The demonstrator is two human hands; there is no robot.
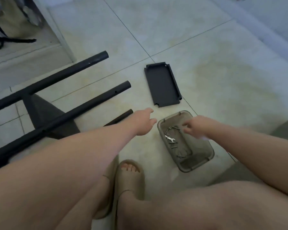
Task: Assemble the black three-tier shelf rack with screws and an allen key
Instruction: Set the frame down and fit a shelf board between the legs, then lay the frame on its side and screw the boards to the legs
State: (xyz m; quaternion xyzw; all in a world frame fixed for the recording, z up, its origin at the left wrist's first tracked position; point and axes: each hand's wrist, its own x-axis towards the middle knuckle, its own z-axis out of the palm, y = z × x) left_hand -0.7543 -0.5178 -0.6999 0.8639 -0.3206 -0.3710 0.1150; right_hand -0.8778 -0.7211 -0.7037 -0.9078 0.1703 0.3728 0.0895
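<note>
The partly built black rack lies on its side at the left, with three black tubes (pixel 83 103) pointing right and one black shelf (pixel 47 117) fixed between them. A loose black shelf tray (pixel 163 85) lies flat on the tiles beyond my hands. A grey plastic basket (pixel 196 161) holds several dark screws (pixel 173 145) and a small silver spanner (pixel 170 138). My left hand (pixel 145 122) hovers over the floor between the tubes and the basket, fingers relaxed. My right hand (pixel 194 126) reaches into the basket with fingers loosely curled; it is blurred.
I am crouched on pale floor tiles (pixel 223 77), with my feet in beige slides (pixel 130 180) below the hands. A white door frame (pixel 63 39) and a dark cord (pixel 12 41) sit at the upper left. A wall skirting (pixel 264 27) runs along the upper right.
</note>
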